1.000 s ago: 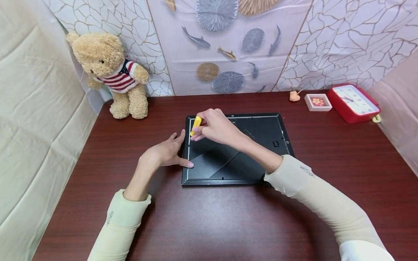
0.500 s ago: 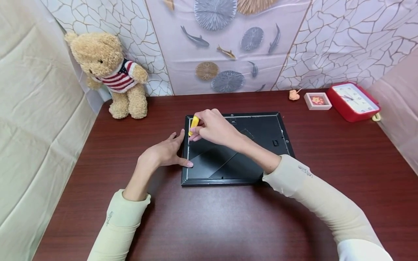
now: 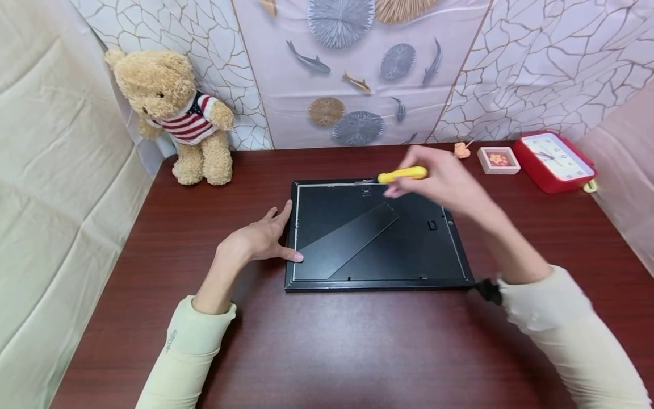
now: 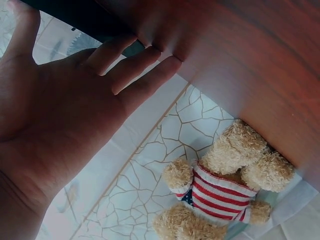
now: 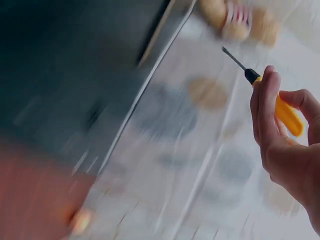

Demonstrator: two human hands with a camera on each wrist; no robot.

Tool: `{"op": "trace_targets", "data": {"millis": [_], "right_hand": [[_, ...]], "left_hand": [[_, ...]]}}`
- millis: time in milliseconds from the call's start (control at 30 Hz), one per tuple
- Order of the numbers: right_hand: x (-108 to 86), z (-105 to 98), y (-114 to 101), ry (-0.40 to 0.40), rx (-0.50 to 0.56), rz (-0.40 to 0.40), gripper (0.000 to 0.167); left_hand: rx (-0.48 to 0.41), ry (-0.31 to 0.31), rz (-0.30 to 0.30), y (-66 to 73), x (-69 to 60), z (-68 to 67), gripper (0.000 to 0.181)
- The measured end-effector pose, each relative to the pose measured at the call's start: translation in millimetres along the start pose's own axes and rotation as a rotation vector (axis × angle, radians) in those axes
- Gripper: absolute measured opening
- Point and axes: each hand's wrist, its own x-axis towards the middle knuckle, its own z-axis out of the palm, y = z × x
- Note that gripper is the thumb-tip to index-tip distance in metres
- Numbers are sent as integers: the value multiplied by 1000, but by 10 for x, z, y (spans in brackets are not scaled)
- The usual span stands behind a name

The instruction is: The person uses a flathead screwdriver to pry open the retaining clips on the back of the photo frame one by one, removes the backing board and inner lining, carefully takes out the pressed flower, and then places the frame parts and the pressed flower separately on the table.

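Note:
A black picture frame [image 3: 342, 241] lies back side up on the table, its fold-out stand flat against the backing board. My left hand [image 3: 255, 237] rests at its left edge, the thumb on the rim and the fingers spread along the side. In the left wrist view the same hand [image 4: 70, 110] has straight fingers. My right hand [image 3: 444, 176] pinches the yellow handle of a screwdriver [image 3: 401, 174] above the frame's far edge. The right wrist view shows the screwdriver [image 5: 287, 117] between thumb and fingers, its thin metal shaft and black collar in sight.
A teddy bear [image 3: 186, 122] in a striped sweater sits at the back left. Along the back right stand a small pinkish ornament [image 3: 462, 150], a little white box [image 3: 498, 160] and a red clock [image 3: 554, 162]. Patterned cloth [image 3: 352, 74] hangs behind the table.
My right hand has lifted the screwdriver from the frame's upper left and moved right, tilting it from steep to nearly level. The left hand has stayed at the frame's left edge.

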Motion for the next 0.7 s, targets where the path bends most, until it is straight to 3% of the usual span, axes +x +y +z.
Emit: {"op": "trace_targets", "data": {"millis": [133,267,500,700], "right_hand": [[-311,-425,346,68,78,66,10],[-618,-727,706,149,20,151,12],[-1067,-1072,1156,267,-234,372,36],[-1254,-1176,1340,309,-518,383,32]], "left_hand": [[-6,-7,2,-13,1,7,122],[-7,-11,-1,-23,9,21,121],[-7,-5,10,-16,22,44,122],[1,-1,11,0,22,38,122]]}}
